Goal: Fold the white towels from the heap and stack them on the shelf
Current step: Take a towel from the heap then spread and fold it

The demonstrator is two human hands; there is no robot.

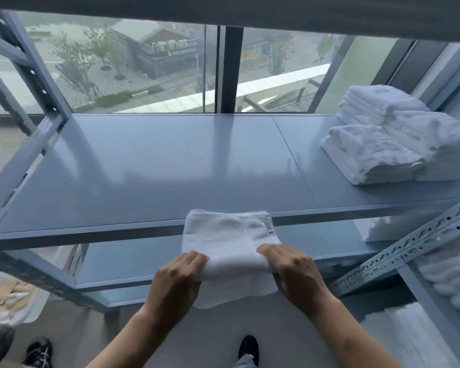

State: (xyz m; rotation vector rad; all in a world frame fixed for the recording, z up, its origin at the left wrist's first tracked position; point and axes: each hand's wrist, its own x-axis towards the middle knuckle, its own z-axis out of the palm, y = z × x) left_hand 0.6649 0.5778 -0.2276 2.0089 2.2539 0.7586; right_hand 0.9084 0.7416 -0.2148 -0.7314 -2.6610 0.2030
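Between both hands [239,274], soft folded towel [229,243]

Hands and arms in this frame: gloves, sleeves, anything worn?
Nothing worn. The left hand and right hand are bare, no gloves, rings or watch visible. Both forearms are bare to the frame's bottom edge, with no sleeve in view.

towel tag [269,226]: small white label at the 1 o'clock corner of the folded towel [229,243]; dark print on it, too small to read.
building sign [181,51]: pale characters on the dark facade outside the window, toward 11 o'clock; blurred, not legible.
readable text: none.
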